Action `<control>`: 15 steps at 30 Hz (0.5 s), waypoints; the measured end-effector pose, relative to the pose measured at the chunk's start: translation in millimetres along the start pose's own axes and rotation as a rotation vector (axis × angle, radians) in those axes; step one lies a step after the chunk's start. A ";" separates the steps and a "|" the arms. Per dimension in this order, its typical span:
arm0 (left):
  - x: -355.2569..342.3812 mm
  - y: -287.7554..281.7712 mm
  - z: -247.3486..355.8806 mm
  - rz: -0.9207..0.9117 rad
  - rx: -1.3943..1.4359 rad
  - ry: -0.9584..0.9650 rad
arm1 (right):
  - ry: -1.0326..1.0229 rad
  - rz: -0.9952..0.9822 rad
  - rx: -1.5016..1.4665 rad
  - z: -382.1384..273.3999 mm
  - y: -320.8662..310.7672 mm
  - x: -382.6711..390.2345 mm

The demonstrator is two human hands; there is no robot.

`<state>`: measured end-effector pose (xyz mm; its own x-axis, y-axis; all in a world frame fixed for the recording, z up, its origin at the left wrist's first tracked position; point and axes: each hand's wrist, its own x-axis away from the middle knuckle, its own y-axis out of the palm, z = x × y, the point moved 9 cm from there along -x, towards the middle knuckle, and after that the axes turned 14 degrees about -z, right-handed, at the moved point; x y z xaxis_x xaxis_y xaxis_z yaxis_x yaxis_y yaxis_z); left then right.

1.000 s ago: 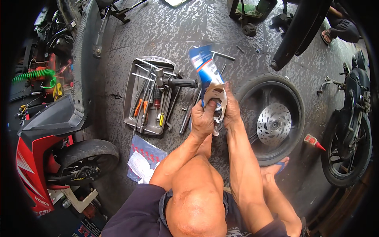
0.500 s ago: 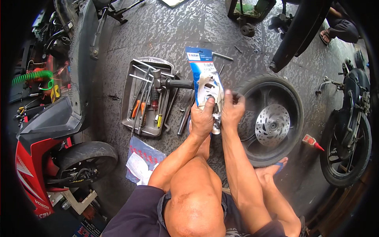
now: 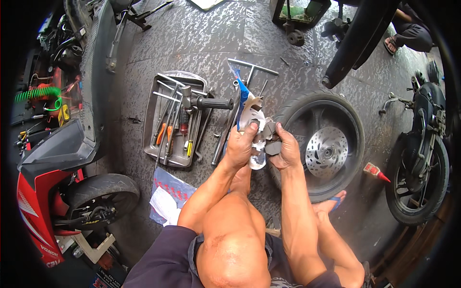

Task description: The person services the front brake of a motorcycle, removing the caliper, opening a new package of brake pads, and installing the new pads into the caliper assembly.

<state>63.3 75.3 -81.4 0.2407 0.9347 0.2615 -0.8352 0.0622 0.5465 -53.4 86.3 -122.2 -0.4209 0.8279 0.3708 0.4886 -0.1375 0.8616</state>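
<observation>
My left hand (image 3: 240, 148) grips a torn blue and white package (image 3: 251, 114), thumb on top, its silvery inside showing. At the package's right side my right hand (image 3: 289, 150) is closed on grey brake pads (image 3: 273, 147), held between thumb and fingers. The pads are close against the torn opening; whether part of them is still inside cannot be made out. Both hands are above the floor, in front of my knee. A motorcycle wheel (image 3: 356, 144) with a drilled brake disc (image 3: 314, 156) lies flat to the right of my right hand.
Left of my hands, a metal tray (image 3: 150, 139) holds screwdrivers and rods, with a hammer (image 3: 187, 100) across it. A T-handle wrench (image 3: 261, 68) lies beyond the package. A red motorcycle (image 3: 36, 211), a white-and-red bottle (image 3: 373, 170) and a plastic bag (image 3: 165, 180) are around. Someone sits far right.
The brake pads now show in my right hand, beside the package. The package has turned and crumpled in my left hand, with less of its blue front showing.
</observation>
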 end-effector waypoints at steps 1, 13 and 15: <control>2.4 3.6 0.6 -0.026 0.062 -0.037 | -0.018 0.028 -0.066 -1.5 -7.5 1.1; 3.7 -45.3 47.4 0.202 -0.136 0.150 | -0.165 0.219 -0.126 -29.5 -45.2 19.5; -9.3 -63.5 54.2 0.278 -0.244 0.138 | -0.181 0.243 -0.093 -39.7 -46.3 26.4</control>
<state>140.8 43.7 -75.5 -0.0666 0.9649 0.2541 -0.9560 -0.1346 0.2607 -117.5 93.0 -138.5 -0.1530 0.8469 0.5093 0.4824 -0.3858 0.7864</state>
